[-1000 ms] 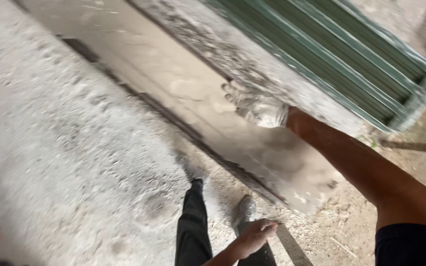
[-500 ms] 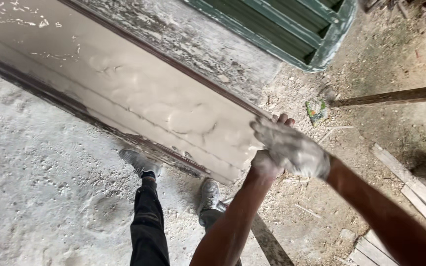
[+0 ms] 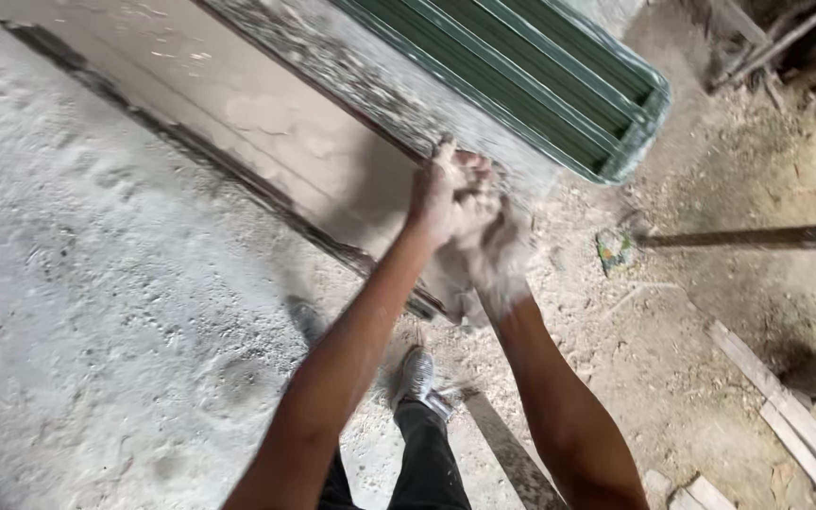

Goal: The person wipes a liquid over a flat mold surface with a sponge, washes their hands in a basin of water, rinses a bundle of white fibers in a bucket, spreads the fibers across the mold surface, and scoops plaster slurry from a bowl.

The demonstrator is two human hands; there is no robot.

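Both hands meet at the near end of a long pale plastered slab point(image 3: 276, 142). The left hand point(image 3: 436, 198) curls its fingers over a clump of grey wet mortar point(image 3: 484, 236); the right hand point(image 3: 502, 260), coated in it, presses against the clump, its finger spread unclear. A green corrugated metal sheet point(image 3: 540, 85) lies just beyond, to the right.

Blurred by motion beside the long pale plaster slab point(image 3: 266, 123): powder-coated right hand point(image 3: 498, 250), fingers indistinct. Cut off above: green ribbed metal frame point(image 3: 540, 85). Partly hidden behind forearms: dusty grey shoes point(image 3: 416, 378).
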